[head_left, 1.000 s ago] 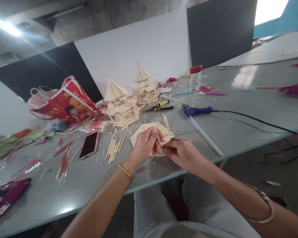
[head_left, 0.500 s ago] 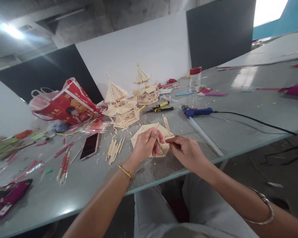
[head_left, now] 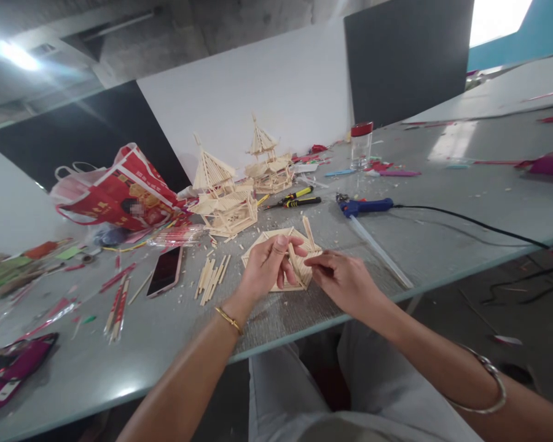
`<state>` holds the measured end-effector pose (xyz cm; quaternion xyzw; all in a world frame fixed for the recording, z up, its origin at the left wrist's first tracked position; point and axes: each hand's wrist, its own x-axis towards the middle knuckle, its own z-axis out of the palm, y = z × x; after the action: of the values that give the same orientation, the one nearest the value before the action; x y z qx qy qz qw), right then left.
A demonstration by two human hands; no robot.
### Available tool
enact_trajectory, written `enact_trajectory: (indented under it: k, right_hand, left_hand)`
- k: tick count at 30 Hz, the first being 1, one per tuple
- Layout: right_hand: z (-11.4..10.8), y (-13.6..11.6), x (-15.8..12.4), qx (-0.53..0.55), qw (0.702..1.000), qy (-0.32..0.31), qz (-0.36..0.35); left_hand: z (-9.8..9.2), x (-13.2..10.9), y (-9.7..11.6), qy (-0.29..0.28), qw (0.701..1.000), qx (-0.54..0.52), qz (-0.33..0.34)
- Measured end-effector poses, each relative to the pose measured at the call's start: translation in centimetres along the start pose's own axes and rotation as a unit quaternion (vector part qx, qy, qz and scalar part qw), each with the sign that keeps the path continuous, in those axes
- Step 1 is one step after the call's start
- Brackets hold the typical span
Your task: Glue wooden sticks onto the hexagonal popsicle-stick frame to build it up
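A flat, many-sided panel of pale wooden sticks (head_left: 258, 252) lies on the table under both hands. A short stick pair (head_left: 308, 233) stands up from its far right part. My left hand (head_left: 270, 261) is above the panel, thumb and fingers curled round what looks like a short wooden stick (head_left: 291, 250). At the panel's right edge, my right hand (head_left: 343, 276) is closed in a pinch, fingertips close to the left hand's fingers; what it pinches is too small to make out. Loose cut sticks (head_left: 212, 279) lie to the left of the panel.
Two stick-built pavilion models (head_left: 223, 196) stand behind the panel. Cutting pliers (head_left: 299, 199), a blue corded glue gun (head_left: 368, 207) with its glue stick, and a red-lidded jar (head_left: 362, 147) are behind and right. A phone (head_left: 166, 272) and a red bag (head_left: 124, 190) are left.
My left hand's fingers have opened slightly, so more of the stick by them shows. Both hands otherwise stay nearly in place, and the view has shifted a little.
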<state>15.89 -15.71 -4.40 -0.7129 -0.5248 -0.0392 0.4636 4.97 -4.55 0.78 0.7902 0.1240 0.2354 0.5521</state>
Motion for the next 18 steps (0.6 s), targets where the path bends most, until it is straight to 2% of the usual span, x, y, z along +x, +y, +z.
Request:
enact_trajectory:
  k: [12, 15, 18]
  right_hand:
    - [0.1, 0.1, 0.0, -0.002, 1.0, -0.01, 0.005]
    - [0.1, 0.0, 0.0, 0.002, 1.0, -0.005, 0.007]
    - [-0.2, 0.0, -0.2, -0.003, 1.0, 0.01, 0.004]
  left_hand:
    - [0.1, -0.1, 0.0, 0.007, 1.0, -0.015, 0.01]
    - [-0.1, 0.0, 0.1, 0.049, 0.998, -0.011, 0.031]
    - [-1.5, 0.4, 0.1, 0.146, 0.986, 0.021, 0.072]
